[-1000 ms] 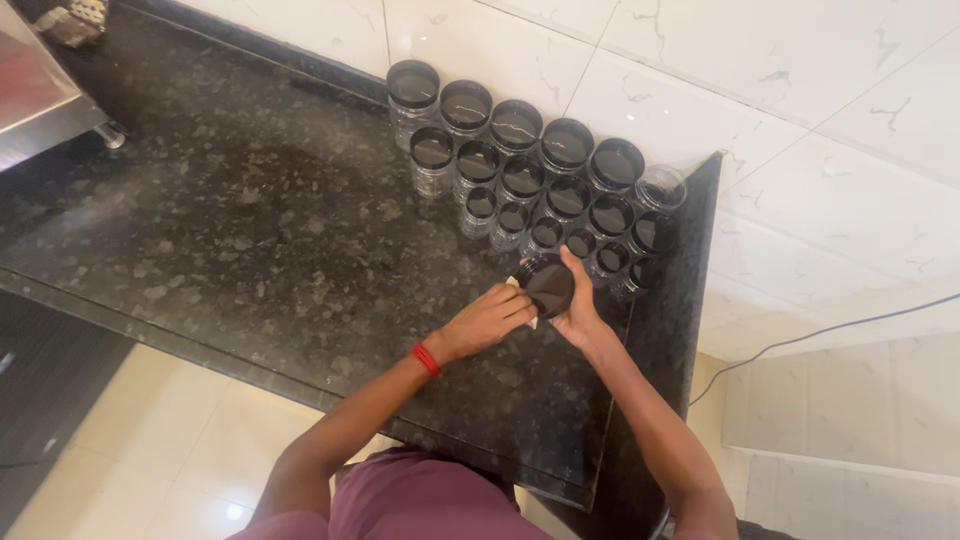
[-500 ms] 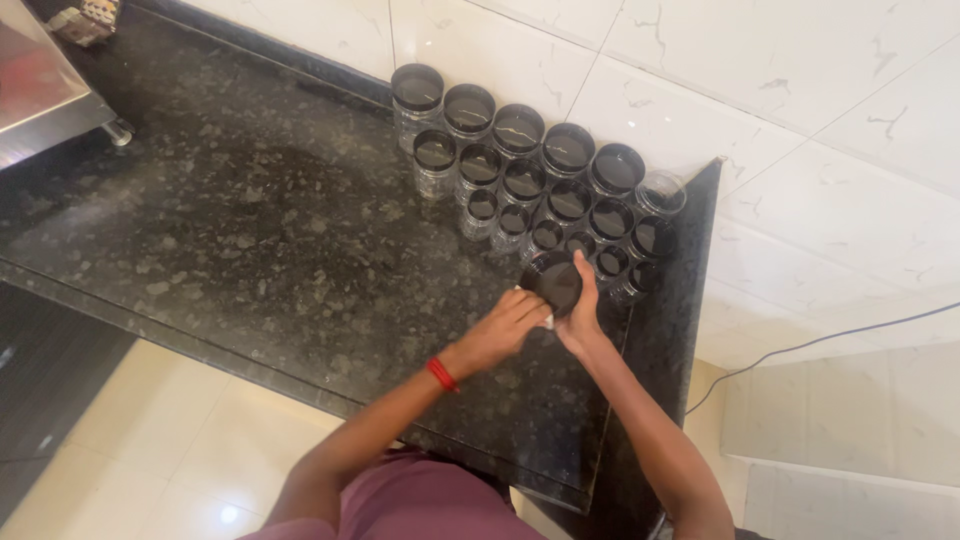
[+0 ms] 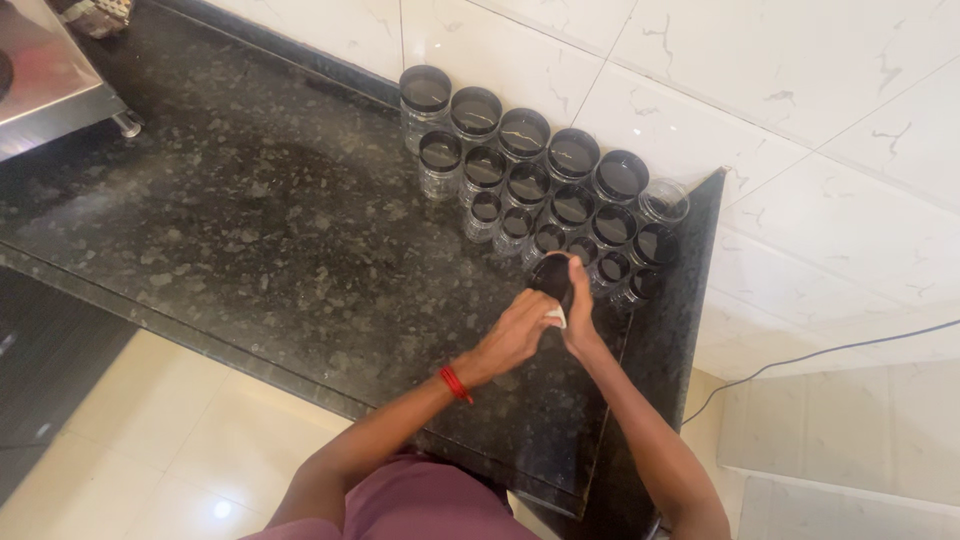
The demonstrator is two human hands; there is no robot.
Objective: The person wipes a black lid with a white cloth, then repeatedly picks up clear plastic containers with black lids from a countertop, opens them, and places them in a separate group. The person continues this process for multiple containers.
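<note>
Nearest the camera: a maroon garment (image 3: 420,505) at the bottom edge, both forearms reaching out over the dark speckled stone desk (image 3: 250,250). Red band (image 3: 455,383) on the left wrist.

Left hand (image 3: 515,335) — fingers curled, pressing a small pale cloth (image 3: 556,317) against the near side of a dark-lidded jar (image 3: 553,280). Right hand (image 3: 578,325) — fingers wrapped round the jar's right side, thumb up along it, holding it tilted toward the person. Both hands closed on the jar; cloth sits between them.

Jar position: near right part of the desk, just in front of the nearest row of the jar cluster (image 3: 545,190), touching or almost touching its neighbours — cannot tell which.

Handling judgement: clear wall, looks like glass or hard plastic, so stiff, smooth and likely slippery under a cloth. Looks empty, so probably light. If glass, fragile against the stone desk and the neighbouring jars. Best hold appears to be round the body below the lid, as the right hand has it, not by the lid alone.

Further out: the cluster stands in about three slanted rows, upright, most with dark lids; one at the far right end (image 3: 663,201) looks clear-topped. Behind them the white tiled wall (image 3: 780,90). Far left, a metal appliance corner (image 3: 55,85). To the right, off the desk, a thin cable (image 3: 830,352) crosses the lower tiles.
</note>
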